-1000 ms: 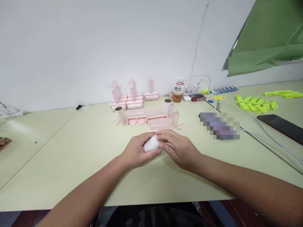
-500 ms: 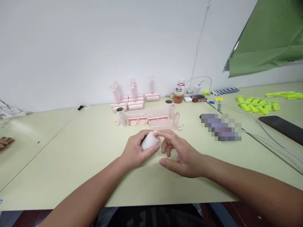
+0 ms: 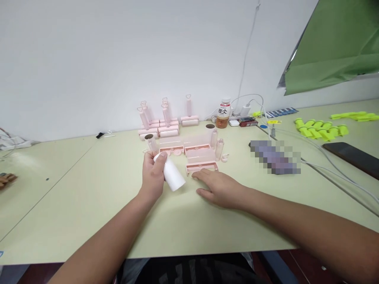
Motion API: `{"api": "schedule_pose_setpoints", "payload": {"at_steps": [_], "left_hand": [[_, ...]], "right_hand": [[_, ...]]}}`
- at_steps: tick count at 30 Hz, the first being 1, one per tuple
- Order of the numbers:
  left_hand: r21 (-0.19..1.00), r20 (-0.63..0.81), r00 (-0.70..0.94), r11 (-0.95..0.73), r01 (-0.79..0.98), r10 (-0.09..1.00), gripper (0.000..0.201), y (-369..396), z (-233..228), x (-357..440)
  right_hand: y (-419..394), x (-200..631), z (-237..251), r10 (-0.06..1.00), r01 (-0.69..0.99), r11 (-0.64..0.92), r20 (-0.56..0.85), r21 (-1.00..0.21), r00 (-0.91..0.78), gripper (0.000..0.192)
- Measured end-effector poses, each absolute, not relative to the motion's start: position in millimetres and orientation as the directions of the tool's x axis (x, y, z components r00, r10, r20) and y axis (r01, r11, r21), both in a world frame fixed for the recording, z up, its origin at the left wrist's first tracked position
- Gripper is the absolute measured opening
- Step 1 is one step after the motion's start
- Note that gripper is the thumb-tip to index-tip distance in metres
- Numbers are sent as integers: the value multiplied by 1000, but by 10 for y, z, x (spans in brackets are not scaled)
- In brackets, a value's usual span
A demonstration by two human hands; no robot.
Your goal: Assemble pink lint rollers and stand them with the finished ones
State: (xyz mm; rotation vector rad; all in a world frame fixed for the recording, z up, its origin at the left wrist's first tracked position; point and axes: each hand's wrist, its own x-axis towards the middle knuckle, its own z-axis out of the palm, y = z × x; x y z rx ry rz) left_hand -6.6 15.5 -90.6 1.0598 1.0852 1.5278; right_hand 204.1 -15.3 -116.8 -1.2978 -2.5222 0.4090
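My left hand (image 3: 154, 173) is closed round one end of a white sticky lint-roller roll (image 3: 174, 176), whose other end tilts down towards the right. My right hand (image 3: 220, 187) holds nothing; its fingers are spread low over the table, the fingertips at the near edge of an open pink roller cover (image 3: 202, 167). Whether they touch it I cannot tell. Behind lie two more open pink covers, one (image 3: 171, 150) on the left with round end pieces and one (image 3: 197, 149) on the right. Clear pink handles (image 3: 219, 150) stand on the right side.
Assembled pink lint rollers (image 3: 168, 130) stand along the wall. To their right are a drink bottle (image 3: 223, 113), white cables (image 3: 263, 106) and a blurred-out object (image 3: 275, 157). Yellow-green plastic parts (image 3: 321, 129) and a dark phone (image 3: 352, 159) lie far right.
My left hand has moved left and up with the roll, which now points down to the right. My right hand has come off the roll's end and lowered to the pink cover.
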Motion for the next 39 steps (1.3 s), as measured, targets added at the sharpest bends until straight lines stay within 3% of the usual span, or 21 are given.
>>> {"api": "schedule_pose_setpoints", "payload": {"at_steps": [4,11,14,18,22,29,39], "left_hand": [[938,-25,-170,-36,-345,985,29,223,-899,-58],[919,-129,-88,85,-384,988,20,252,-908,-61],[923,-161,-26,141,-358,987,19,252,-917,-62],[914,-202,27,198,-355,979,18,245,-932,-44],[884,-251,58,253,-394,966,18,227,-951,-9],[821,-273,235,354,-447,933,24,135,-953,65],[856,-184,323,313,-412,928,28,-44,-973,141]], "right_hand": [[-166,2017,-1083,868,802,483,70,-352,-492,26],[-98,1998,-1105,825,786,547,30,-288,-564,10],[-94,2029,-1096,809,730,569,96,-380,-580,2],[-108,2057,-1050,821,608,560,277,-563,-500,15],[-127,2052,-1022,814,515,577,496,-634,-301,33],[-199,2054,-1035,712,443,674,679,-590,-180,28],[-229,2054,-1053,668,379,722,725,-579,-166,22]]}}
